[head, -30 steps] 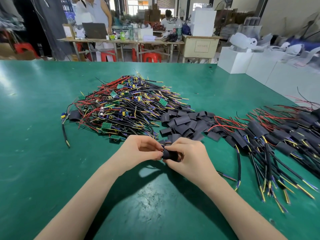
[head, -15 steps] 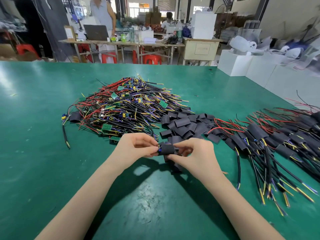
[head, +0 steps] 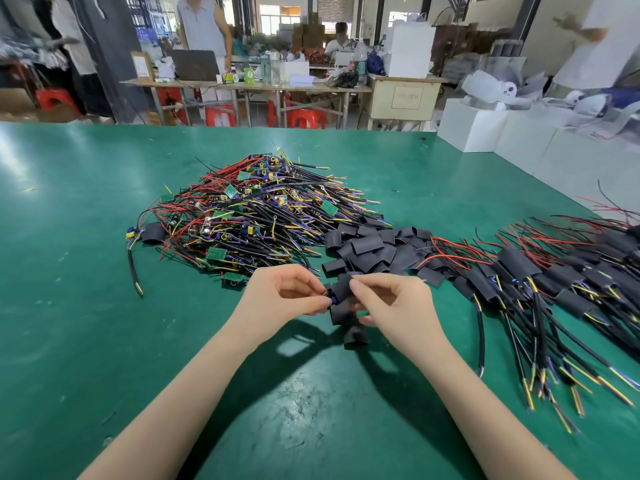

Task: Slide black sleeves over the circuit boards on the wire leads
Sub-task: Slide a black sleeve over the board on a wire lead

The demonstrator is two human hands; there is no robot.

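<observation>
Head view. Looking down on a green desk (head: 86, 306), glossy, scuffed and scratched near the front edge, catching pale glare at far left and throwing dark shadows under both forearms.

Left hand (head: 277, 296) hovering just above the desk at centre, thumb and fingers pinching thin red wire and a small blue part at the end of a lead. Right hand (head: 398, 306) meeting it from the other side, fingertips pinching the top of a black sleeve (head: 341, 289), that grip closed on it. Sleeve sitting between the two hands, touching both. More black sleeve hanging below (head: 355, 336), its lower end at or near the desk; cannot tell whether one piece or two.

Lying behind the left hand: a pile of bare boards (head: 249, 216), green, tangled in red, black, yellow and purple wire. Lying just beyond the right hand: a heap of loose sleeves (head: 374, 247). Spreading off to the right: sleeved leads (head: 540, 282) in rows, stripped yellow and blue ends pointing toward the near edge.

Beyond the desk, a workshop. Standing behind a long table (head: 242, 86) with a laptop (head: 195, 64) and bottles: a person in a sleeveless grey top. Sitting farther back: another person. Showing under the table: red stools (head: 306, 117). Standing at right: white boxes (head: 467, 129) topped with pale plastic parts, and a cream cabinet (head: 403, 98).
</observation>
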